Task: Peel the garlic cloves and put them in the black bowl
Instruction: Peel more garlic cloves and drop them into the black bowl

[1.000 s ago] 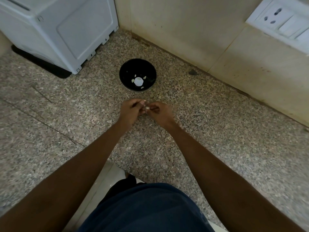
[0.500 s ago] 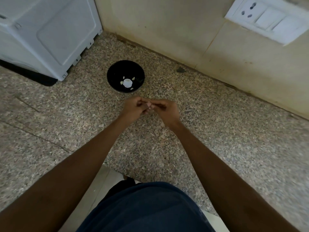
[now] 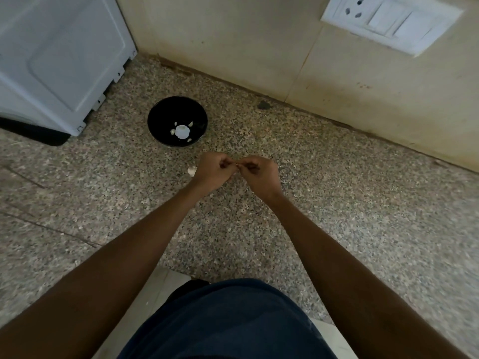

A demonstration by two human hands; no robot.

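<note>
On the counter [image 3: 337, 203] the bowl [image 3: 160, 117] sits left of centre, well short of the wall [image 3: 233, 47] behind it. Several garlic cloves [image 3: 173, 131] lie in the bowl around a larger round piece [image 3: 182, 131]. Nearer the person than the bowl, the left hand [image 3: 213, 171] and right hand [image 3: 259, 172] meet fingertip to fingertip above the counter (something tiny sits between them, too small to tell). Another clove [image 3: 191, 171] lies just left of the left hand. An appliance [image 3: 57, 60] stands at the far left, and a switch plate [image 3: 388, 22] is on the wall at upper right
</note>
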